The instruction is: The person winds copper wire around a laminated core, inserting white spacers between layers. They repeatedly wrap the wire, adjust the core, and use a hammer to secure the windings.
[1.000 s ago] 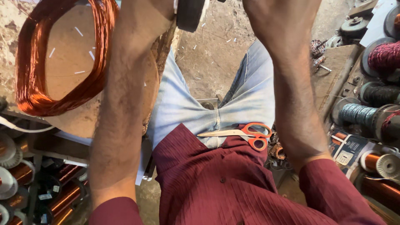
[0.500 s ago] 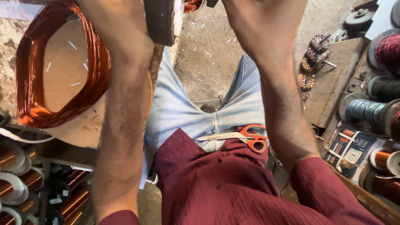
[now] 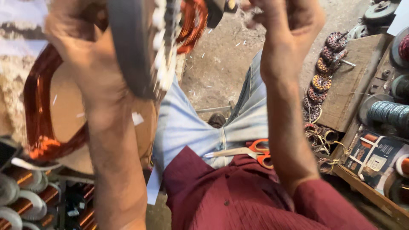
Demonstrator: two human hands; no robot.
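— What's he got up there?
— A dark round motor part (image 3: 132, 47), blurred, raised close to his face. His left hand (image 3: 81, 42) wraps its side.
— And the right hand (image 3: 285, 21)?
— Curled near its copper windings (image 3: 194, 25) (pinching something? I cannot tell). Orange-handled scissors (image 3: 251, 152) lie in his lap.

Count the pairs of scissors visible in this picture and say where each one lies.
1. The orange-handled scissors lie across the person's lap, on the pale jeans at the hem of the maroon shirt. Others may be hidden behind the raised arms.
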